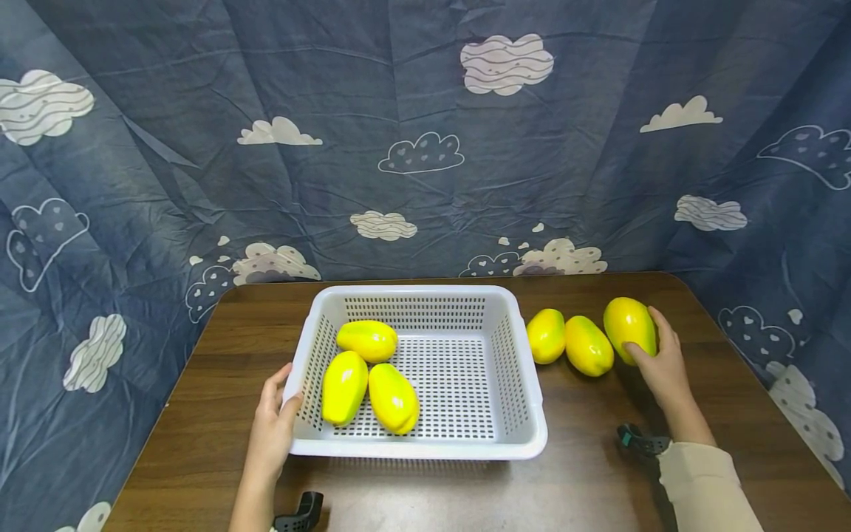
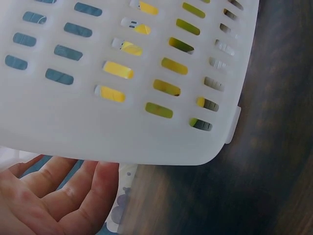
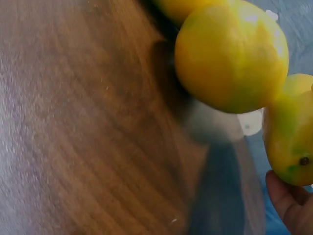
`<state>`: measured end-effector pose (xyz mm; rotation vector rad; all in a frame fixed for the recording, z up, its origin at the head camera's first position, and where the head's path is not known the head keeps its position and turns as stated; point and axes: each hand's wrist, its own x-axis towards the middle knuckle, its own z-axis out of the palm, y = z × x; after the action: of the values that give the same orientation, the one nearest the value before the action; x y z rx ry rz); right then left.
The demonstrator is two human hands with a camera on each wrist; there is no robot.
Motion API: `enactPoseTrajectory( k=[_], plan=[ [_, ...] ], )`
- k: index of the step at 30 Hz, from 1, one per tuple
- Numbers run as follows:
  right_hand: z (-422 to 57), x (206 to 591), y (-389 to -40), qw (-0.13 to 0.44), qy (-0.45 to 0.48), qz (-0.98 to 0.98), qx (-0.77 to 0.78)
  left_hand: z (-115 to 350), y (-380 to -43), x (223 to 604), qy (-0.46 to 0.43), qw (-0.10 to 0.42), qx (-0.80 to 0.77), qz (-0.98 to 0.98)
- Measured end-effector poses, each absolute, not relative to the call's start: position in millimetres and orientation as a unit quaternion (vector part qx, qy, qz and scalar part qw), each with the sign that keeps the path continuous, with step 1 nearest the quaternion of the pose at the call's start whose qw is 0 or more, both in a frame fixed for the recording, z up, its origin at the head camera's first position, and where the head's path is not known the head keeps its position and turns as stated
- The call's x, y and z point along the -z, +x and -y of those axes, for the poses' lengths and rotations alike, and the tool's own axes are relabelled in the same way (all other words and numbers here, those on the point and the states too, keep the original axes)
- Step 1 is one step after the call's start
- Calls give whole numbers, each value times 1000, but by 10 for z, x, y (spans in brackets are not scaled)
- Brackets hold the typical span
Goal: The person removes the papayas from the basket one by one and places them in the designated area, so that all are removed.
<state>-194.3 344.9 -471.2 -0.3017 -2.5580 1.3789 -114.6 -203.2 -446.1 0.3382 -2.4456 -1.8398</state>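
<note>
A white plastic basket (image 1: 425, 447) with slotted walls stands on the table with three yellow papayas in it, one of them the front papaya (image 1: 394, 399). At its left side my left hand (image 1: 272, 421) holds the rim, thumb on top; in the left wrist view the fingers (image 2: 93, 196) meet the rim's edge and their tips are hidden. To the right of the basket, my right hand (image 1: 661, 362) grips a papaya (image 1: 625, 329) between thumb and fingers. Beside it lie two more, a middle papaya (image 1: 589, 346) and a papaya (image 1: 547, 336) close to the basket wall.
The brown wooden table (image 1: 465, 495) ends at a dark blue cloth (image 1: 425, 222) printed with clouds, which hangs behind and at the sides. Black wrist devices show on both arms, such as the right strap (image 1: 643, 442).
</note>
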Motion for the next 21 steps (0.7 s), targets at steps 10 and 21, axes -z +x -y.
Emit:
enactPoseTrajectory(
  k=[10, 21],
  plan=[
    [-3513, 4856, -1919, 66, -93, 879, -464, 2032, -1146, 4463, 110, 29, 597, 794],
    [-3520, 4941, -1909, 54, -100, 880, -462, 2030, -1146, 4464, 115, 29, 598, 793]
  ],
)
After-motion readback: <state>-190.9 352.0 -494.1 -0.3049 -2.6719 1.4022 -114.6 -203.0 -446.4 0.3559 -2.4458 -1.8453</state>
